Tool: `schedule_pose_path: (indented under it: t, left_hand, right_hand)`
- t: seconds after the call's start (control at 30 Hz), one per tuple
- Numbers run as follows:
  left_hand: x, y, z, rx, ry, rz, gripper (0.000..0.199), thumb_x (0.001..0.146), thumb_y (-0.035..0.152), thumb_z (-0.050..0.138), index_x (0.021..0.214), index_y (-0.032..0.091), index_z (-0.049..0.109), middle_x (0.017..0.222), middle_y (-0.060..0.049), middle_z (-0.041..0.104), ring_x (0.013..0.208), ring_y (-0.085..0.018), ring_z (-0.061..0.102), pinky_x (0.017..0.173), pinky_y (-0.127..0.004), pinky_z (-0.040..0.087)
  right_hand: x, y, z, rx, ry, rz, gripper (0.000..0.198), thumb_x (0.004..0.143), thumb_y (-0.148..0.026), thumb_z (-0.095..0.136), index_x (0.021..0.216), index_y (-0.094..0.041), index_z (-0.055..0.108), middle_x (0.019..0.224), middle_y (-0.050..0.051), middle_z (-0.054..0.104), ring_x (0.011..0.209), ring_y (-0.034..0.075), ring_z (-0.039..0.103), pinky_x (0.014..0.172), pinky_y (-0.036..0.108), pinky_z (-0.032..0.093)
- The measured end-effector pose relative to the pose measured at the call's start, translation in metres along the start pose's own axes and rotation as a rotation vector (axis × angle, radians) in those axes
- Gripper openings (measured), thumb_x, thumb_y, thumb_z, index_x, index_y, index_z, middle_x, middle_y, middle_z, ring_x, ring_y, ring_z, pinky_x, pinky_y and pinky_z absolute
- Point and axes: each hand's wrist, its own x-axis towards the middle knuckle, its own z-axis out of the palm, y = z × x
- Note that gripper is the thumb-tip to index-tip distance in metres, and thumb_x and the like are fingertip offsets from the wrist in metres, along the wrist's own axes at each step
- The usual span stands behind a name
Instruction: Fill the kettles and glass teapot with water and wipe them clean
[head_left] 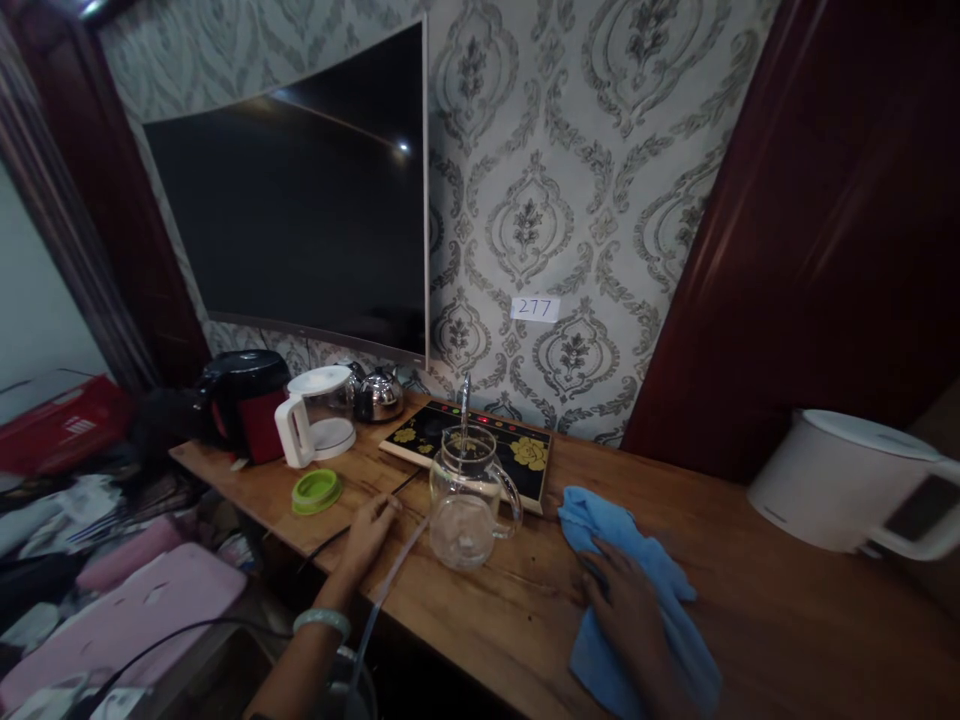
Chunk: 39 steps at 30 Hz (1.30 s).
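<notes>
A clear glass jug (463, 525) with a side handle stands on the wooden tabletop in front of a black induction plate with gold flowers (527, 452). My left hand (369, 530) rests on the table's front edge, left of the jug, beside a dark cord; its fingers are stretched forward and hold nothing visible. Close by lies a round green lid (316, 490). To the right of the jug, my right hand (622, 600) lies on a crumpled blue cloth (675, 590), fingers pressed into it. Under my palm, part of the cloth is hidden.
A thin metal spout (466, 410) rises behind the jug, and a clear hose (386, 585) hangs over the edge. White-handled glass pot (330, 415), shiny kettle (380, 396) and red-black appliance (247, 405) stand left. A white kettle (844, 485) stands right. Below left sits a pink stool (142, 630).
</notes>
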Motion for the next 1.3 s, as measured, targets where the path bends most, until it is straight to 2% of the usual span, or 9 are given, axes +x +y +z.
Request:
schedule_pose_path:
  t: [0.3, 0.7, 0.9, 1.13, 1.3]
  left_hand:
    - [-0.0014, 0.0002, 0.0004, -0.038, 0.014, -0.019, 0.019, 0.067, 0.037, 0.056, 0.068, 0.020, 0.064, 0.068, -0.002, 0.066, 0.071, -0.021, 0.060, 0.072, -0.033, 0.049]
    - [-0.0055, 0.0026, 0.0007, -0.009, -0.035, -0.021, 0.016, 0.064, 0.023, 0.045, 0.061, 0.020, 0.060, 0.055, 0.002, 0.052, 0.059, -0.017, 0.050, 0.061, -0.027, 0.042]
    - [-0.0033, 0.0024, 0.0007, -0.006, -0.035, -0.013, 0.016, 0.063, 0.024, 0.044, 0.058, 0.021, 0.059, 0.054, 0.002, 0.053, 0.059, -0.017, 0.051, 0.063, -0.029, 0.043]
    - [-0.0028, 0.0042, 0.0013, -0.060, 0.015, -0.028, 0.017, 0.068, 0.035, 0.056, 0.072, 0.020, 0.064, 0.070, -0.002, 0.066, 0.070, -0.021, 0.060, 0.070, -0.031, 0.047]
    - [-0.0031, 0.0027, 0.0002, -0.029, -0.014, 0.001, 0.019, 0.072, 0.035, 0.054, 0.063, 0.020, 0.061, 0.065, -0.002, 0.064, 0.068, -0.020, 0.059, 0.069, -0.031, 0.046]
  right_hand:
    - [-0.0013, 0.0008, -0.0003, 0.038, 0.031, -0.013, 0.042, 0.090, -0.032, 0.041, 0.107, -0.018, 0.077, 0.126, 0.014, 0.068, 0.120, 0.031, 0.059, 0.104, 0.050, 0.044]
    - [-0.0019, 0.0054, 0.0028, 0.031, 0.055, -0.036, 0.037, 0.089, -0.031, 0.044, 0.104, -0.021, 0.077, 0.123, 0.012, 0.070, 0.117, 0.029, 0.061, 0.102, 0.047, 0.045]
    - [-0.0015, 0.0068, 0.0036, 0.001, 0.046, -0.039, 0.039, 0.088, -0.030, 0.043, 0.104, -0.018, 0.077, 0.123, 0.013, 0.070, 0.117, 0.030, 0.061, 0.103, 0.048, 0.045]
    - [-0.0026, 0.0049, 0.0018, -0.015, 0.024, -0.012, 0.041, 0.090, -0.033, 0.042, 0.106, -0.019, 0.076, 0.125, 0.012, 0.069, 0.118, 0.030, 0.060, 0.104, 0.049, 0.044]
    - [-0.0023, 0.0052, 0.0016, 0.002, 0.020, -0.024, 0.042, 0.090, -0.034, 0.041, 0.106, -0.018, 0.076, 0.126, 0.013, 0.068, 0.119, 0.031, 0.059, 0.103, 0.049, 0.044]
